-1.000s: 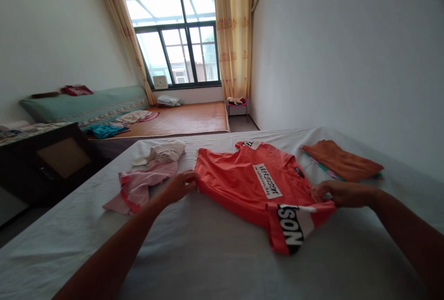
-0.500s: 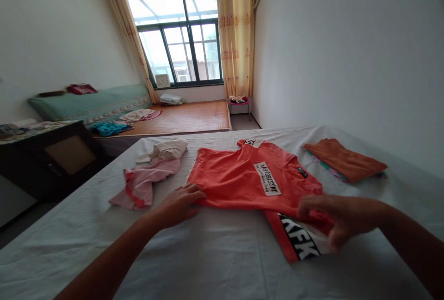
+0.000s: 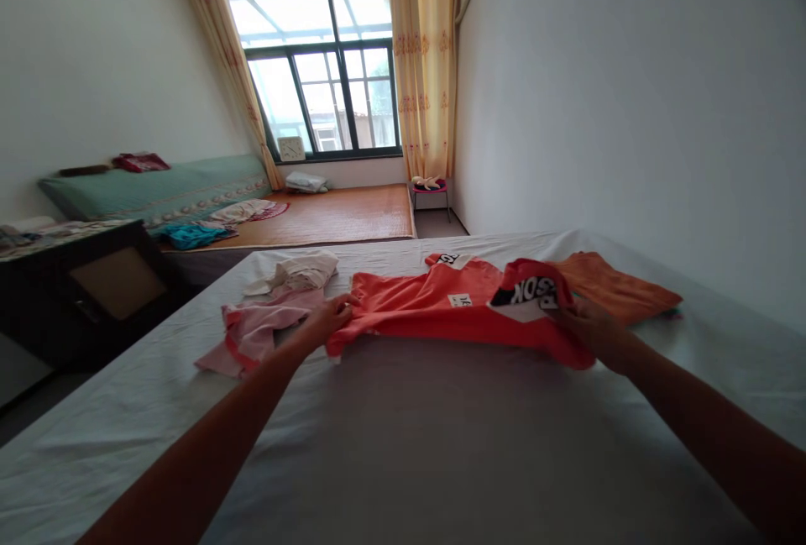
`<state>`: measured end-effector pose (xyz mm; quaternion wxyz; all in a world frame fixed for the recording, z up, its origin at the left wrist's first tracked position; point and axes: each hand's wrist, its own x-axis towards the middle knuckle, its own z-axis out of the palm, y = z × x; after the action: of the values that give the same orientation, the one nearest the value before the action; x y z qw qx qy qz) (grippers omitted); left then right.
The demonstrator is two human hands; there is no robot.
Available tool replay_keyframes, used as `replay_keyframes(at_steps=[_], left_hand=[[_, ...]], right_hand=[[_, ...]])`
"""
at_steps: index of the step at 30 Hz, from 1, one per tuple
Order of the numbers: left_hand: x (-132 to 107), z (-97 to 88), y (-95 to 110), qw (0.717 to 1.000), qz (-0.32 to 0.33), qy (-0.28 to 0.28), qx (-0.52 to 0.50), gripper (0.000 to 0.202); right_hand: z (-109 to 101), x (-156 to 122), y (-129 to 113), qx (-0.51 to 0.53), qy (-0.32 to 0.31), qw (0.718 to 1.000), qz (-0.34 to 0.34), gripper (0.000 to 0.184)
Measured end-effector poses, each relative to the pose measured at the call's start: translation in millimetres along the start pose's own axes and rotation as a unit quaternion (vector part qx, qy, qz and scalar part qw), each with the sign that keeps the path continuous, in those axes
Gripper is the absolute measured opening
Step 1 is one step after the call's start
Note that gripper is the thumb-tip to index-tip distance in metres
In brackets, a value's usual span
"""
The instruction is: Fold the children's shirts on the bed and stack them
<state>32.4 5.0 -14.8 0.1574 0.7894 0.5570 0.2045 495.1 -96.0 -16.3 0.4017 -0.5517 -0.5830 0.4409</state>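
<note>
Far left on my feed, crumpled pink-and-cream cloth [image 3: 270, 318]. Left hand [image 3: 332, 317]: fingers pinched on the hem of a coral-red fabric T-shirt [image 3: 428, 308], part doubled over on the pale bedsheet [image 3: 390, 453]. Right hand [image 3: 590, 327]: fingers clamped at its sleeve end, near folded orange cloth [image 3: 630, 289]. I'd judge uneven pull could skew the fold.

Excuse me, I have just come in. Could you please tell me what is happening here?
A person is handling a coral-red T-shirt on a pale sheet. The left hand pinches its hem end, and the right hand grips it near the lettered sleeve. The shirt's near side is turned over, partly covering the chest print. A crumpled pink garment lies to the left, a folded rust-orange garment to the right.
</note>
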Motion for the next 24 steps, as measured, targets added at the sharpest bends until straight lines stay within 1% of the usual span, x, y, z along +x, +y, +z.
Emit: replay_keyframes(at_steps=[2, 3, 4, 6, 8, 9, 11, 13, 15, 16, 18, 19, 20, 21, 22, 23, 24], left_hand=[[4, 4.1, 1, 0.998, 0.005, 0.045, 0.037, 0.035], [3, 6.0, 4, 0.996, 0.025, 0.062, 0.051, 0.035], [0, 7.5, 8, 0.995, 0.052, 0.062, 0.058, 0.035], [-11, 10.1, 19, 0.993, 0.101, 0.013, 0.066, 0.037], [-24, 14.0, 29, 0.986, 0.123, -0.039, 0.101, 0.037], [-30, 16.8, 33, 0.983, 0.124, -0.05, 0.129, 0.04], [-37, 23.3, 37, 0.974, 0.117, -0.052, 0.186, 0.041], [-39, 28.5, 38, 0.965, 0.122, -0.054, 0.225, 0.033], [-36, 28.3, 40, 0.957, 0.136, -0.056, 0.249, 0.023], [-35, 25.2, 41, 0.955, 0.141, -0.057, 0.255, 0.019], [-34, 12.4, 44, 0.958, 0.144, -0.059, 0.24, 0.019], [-36, 3.2, 45, 0.964, 0.145, -0.062, 0.214, 0.021], [-40, -7.0, 46, 0.971, 0.147, -0.071, 0.175, 0.022], [-45, -17.3, 45, 0.977, 0.149, -0.086, 0.126, 0.024], [-51, -26.9, 43, 0.98, 0.151, -0.112, 0.071, 0.026], [-59, -35.0, 41, 0.977, 0.149, -0.15, 0.019, 0.027], [-67, -40.9, 37, 0.97, 0.143, -0.194, -0.025, 0.027]], right_hand=[[5, 14, 8, 0.04, 0.037, 0.997, 0.046, 0.045], [8, 18, 10, 0.053, 0.039, 0.996, 0.061, 0.046], [11, 20, 12, 0.064, 0.027, 0.995, 0.068, 0.047], [14, 19, 12, 0.072, -0.026, 0.995, 0.057, 0.051], [14, 16, 13, 0.068, -0.074, 0.995, 0.026, 0.057], [14, 15, 14, 0.068, -0.086, 0.994, 0.018, 0.059], [15, 15, 17, 0.078, -0.07, 0.994, 0.03, 0.053], [14, 17, 21, 0.1, -0.036, 0.993, 0.047, 0.044], [10, 18, 23, 0.114, -0.017, 0.993, 0.034, 0.041], [6, 17, 22, 0.113, -0.017, 0.993, 0.017, 0.041], [-6, 10, 16, 0.086, -0.036, 0.995, -0.024, 0.04], [-13, 4, 11, 0.061, -0.06, 0.995, -0.045, 0.039], [-19, -3, 6, 0.031, -0.097, 0.993, -0.061, 0.038], [-24, -11, 0, -0.004, -0.148, 0.986, -0.071, 0.037], [-27, -20, -7, -0.043, -0.208, 0.975, -0.073, 0.036], [-28, -29, -13, -0.083, -0.256, 0.961, -0.068, 0.034], [-26, -37, -20, -0.12, -0.259, 0.957, -0.058, 0.031]])
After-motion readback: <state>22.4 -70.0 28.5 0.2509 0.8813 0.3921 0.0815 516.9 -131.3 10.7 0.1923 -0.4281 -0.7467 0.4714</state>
